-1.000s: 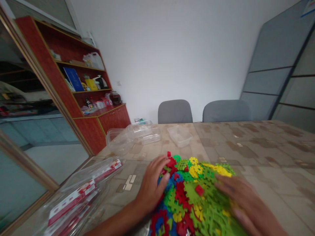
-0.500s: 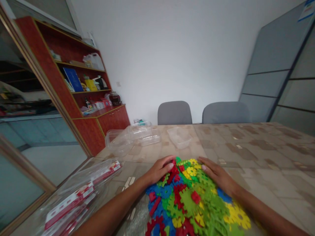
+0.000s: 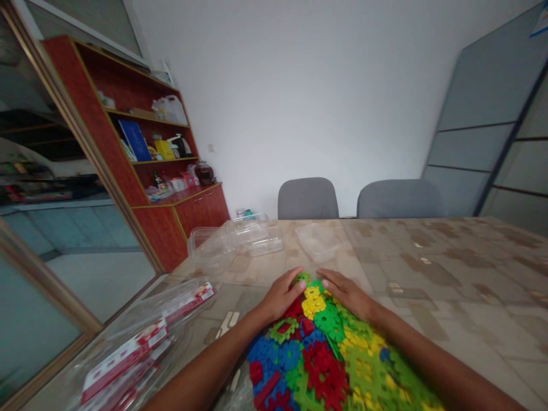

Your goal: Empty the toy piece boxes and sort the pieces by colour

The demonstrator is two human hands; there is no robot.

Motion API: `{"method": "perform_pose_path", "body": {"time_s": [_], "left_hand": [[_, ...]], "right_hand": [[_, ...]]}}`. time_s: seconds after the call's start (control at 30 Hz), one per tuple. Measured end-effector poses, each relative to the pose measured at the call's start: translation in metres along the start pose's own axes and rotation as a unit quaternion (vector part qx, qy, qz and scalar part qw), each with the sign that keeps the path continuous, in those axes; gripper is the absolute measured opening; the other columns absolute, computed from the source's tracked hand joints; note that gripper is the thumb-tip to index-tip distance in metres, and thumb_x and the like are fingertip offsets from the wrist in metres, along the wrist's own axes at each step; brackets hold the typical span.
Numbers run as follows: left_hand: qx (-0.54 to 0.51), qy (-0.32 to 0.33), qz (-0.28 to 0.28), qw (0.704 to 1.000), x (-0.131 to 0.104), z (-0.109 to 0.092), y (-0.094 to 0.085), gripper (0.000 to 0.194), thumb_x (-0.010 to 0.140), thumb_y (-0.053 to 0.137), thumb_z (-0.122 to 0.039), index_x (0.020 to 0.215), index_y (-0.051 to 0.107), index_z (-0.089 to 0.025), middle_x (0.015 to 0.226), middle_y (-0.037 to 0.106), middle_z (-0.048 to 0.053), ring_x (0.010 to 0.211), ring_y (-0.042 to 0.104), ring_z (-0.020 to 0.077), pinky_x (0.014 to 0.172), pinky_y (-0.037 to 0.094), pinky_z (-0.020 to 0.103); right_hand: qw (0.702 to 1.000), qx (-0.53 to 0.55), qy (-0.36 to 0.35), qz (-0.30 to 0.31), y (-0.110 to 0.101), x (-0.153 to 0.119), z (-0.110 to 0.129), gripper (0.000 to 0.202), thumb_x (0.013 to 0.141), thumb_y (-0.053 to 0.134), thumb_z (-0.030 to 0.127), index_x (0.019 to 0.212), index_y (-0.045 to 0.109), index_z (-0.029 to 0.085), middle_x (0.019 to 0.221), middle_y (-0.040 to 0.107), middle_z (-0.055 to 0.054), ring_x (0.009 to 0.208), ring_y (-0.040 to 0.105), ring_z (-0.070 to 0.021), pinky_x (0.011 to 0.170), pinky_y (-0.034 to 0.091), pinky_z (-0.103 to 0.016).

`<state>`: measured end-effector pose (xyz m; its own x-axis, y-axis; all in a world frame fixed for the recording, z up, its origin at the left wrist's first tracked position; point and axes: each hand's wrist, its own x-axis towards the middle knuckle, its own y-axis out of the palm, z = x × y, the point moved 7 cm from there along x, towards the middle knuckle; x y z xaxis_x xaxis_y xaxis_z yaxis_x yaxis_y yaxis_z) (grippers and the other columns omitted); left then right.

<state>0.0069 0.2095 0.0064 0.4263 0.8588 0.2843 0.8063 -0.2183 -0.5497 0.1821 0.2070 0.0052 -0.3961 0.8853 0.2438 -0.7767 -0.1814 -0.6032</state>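
A heap of plastic gear-shaped building pieces (image 3: 326, 374) in red, blue, yellow and green lies at the table's near edge. My left hand (image 3: 284, 292) rests against the far left side of the heap, its thumb over the pieces and its fingers stretched forward. Against the far right side lies my right hand (image 3: 346, 290), fingers extended and pointing inward. Both hands are open, with the narrow far tip of the heap between them. A light green piece (image 3: 302, 277) sits by the left fingertips. Yellow pieces (image 3: 314, 302) lie between the hands.
Clear plastic containers (image 3: 235, 242) stand at the far left of the table, and another clear container (image 3: 317, 242) is straight ahead. Plastic bags with red-and-white labels (image 3: 128, 354) lie to my left. Two grey chairs (image 3: 308, 198) stand beyond the table's far edge.
My right hand has moved left, towards my left hand, pushing pieces inward. The far end of the heap is narrower and its pieces have shifted. My left hand stays nearly in place.
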Motion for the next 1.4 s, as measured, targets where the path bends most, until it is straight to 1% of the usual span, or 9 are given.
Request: {"method": "perform_pose_path", "body": {"time_s": [0.13,0.23,0.47,0.6,0.83,0.97,1.13,1.27,1.4], "left_hand": [[-0.016,0.025,0.053,0.998,-0.008,-0.014,0.011,0.048,0.091,0.051,-0.050,0.123,0.065,-0.017,0.125,0.066,0.009,0.116,0.059,0.0272,0.104,0.041,0.038],[-0.037,0.020,0.059,0.997,-0.022,-0.018,0.004,0.046,0.094,0.047,-0.049,0.124,0.064,-0.018,0.123,0.067,0.007,0.112,0.061,0.0245,0.099,0.046,0.034],[-0.016,-0.011,-0.007,1.000,-0.011,0.005,-0.017,0.048,0.095,0.043,-0.049,0.127,0.061,-0.018,0.132,0.061,0.010,0.123,0.053,0.0275,0.109,0.035,0.042],[-0.011,0.005,0.042,0.999,-0.002,0.001,0.002,0.049,0.090,0.051,-0.052,0.126,0.064,-0.021,0.131,0.062,0.008,0.120,0.056,0.0273,0.107,0.038,0.041],[-0.042,0.027,0.094,0.994,-0.020,-0.027,0.015,0.049,0.094,0.046,-0.052,0.122,0.066,-0.018,0.127,0.065,0.008,0.115,0.060,0.0245,0.102,0.042,0.035],[-0.055,0.010,0.067,0.996,-0.027,-0.023,0.006,0.049,0.097,0.040,-0.051,0.121,0.066,-0.017,0.121,0.068,0.007,0.112,0.061,0.0246,0.100,0.044,0.035],[-0.054,-0.007,0.017,0.998,-0.025,-0.015,0.000,0.049,0.096,0.043,-0.052,0.125,0.064,-0.018,0.130,0.063,0.008,0.123,0.054,0.0271,0.109,0.036,0.040],[-0.071,0.016,0.051,0.996,-0.025,-0.023,0.011,0.045,0.094,0.048,-0.052,0.116,0.069,-0.019,0.127,0.065,0.007,0.120,0.057,0.0262,0.108,0.037,0.038],[-0.075,0.025,0.037,0.996,-0.025,-0.025,0.011,0.046,0.096,0.044,-0.050,0.117,0.068,-0.017,0.130,0.063,0.008,0.124,0.055,0.0252,0.109,0.037,0.037]], "right_hand": [[0.996,0.051,-0.024,0.066,0.009,-0.015,0.032,0.062,0.095,0.033,0.065,0.126,0.064,0.022,0.131,0.064,-0.007,0.122,0.057,-0.0266,0.109,0.039,-0.045],[0.993,0.084,-0.010,0.078,-0.005,-0.038,0.042,0.055,0.100,0.031,0.057,0.129,0.062,0.023,0.132,0.064,-0.005,0.121,0.058,-0.0258,0.106,0.042,-0.045],[0.991,-0.067,0.085,-0.074,-0.069,-0.101,-0.020,0.061,0.093,0.037,0.064,0.129,0.063,0.022,0.137,0.059,-0.010,0.128,0.052,-0.0334,0.112,0.032,-0.055],[0.990,-0.105,0.077,-0.055,-0.056,-0.117,-0.023,0.060,0.096,0.035,0.059,0.138,0.055,0.020,0.142,0.054,-0.011,0.130,0.050,-0.0301,0.112,0.034,-0.052],[0.998,-0.048,0.039,-0.001,-0.008,-0.103,0.024,0.054,0.098,0.037,0.054,0.141,0.050,0.023,0.146,0.050,-0.009,0.133,0.046,-0.0276,0.113,0.033,-0.051],[0.998,-0.028,0.058,0.016,-0.019,-0.111,0.017,0.050,0.099,0.034,0.054,0.140,0.051,0.030,0.146,0.050,-0.004,0.134,0.045,-0.0272,0.113,0.032,-0.052],[0.988,-0.082,0.107,-0.078,-0.059,-0.141,-0.015,0.055,0.095,0.036,0.059,0.133,0.059,0.028,0.142,0.054,-0.006,0.132,0.047,-0.0331,0.113,0.029,-0.056],[0.992,-0.083,0.067,-0.064,-0.033,-0.141,0.006,0.051,0.097,0.037,0.053,0.137,0.055,0.028,0.142,0.055,-0.006,0.130,0.051,-0.0294,0.109,0.039,-0.051],[0.992,-0.101,-0.006,-0.077,-0.017,-0.105,0.034,0.045,0.099,0.034,0.046,0.131,0.058,0.024,0.136,0.060,-0.008,0.127,0.053,-0.0262,0.108,0.042,-0.047]]}}
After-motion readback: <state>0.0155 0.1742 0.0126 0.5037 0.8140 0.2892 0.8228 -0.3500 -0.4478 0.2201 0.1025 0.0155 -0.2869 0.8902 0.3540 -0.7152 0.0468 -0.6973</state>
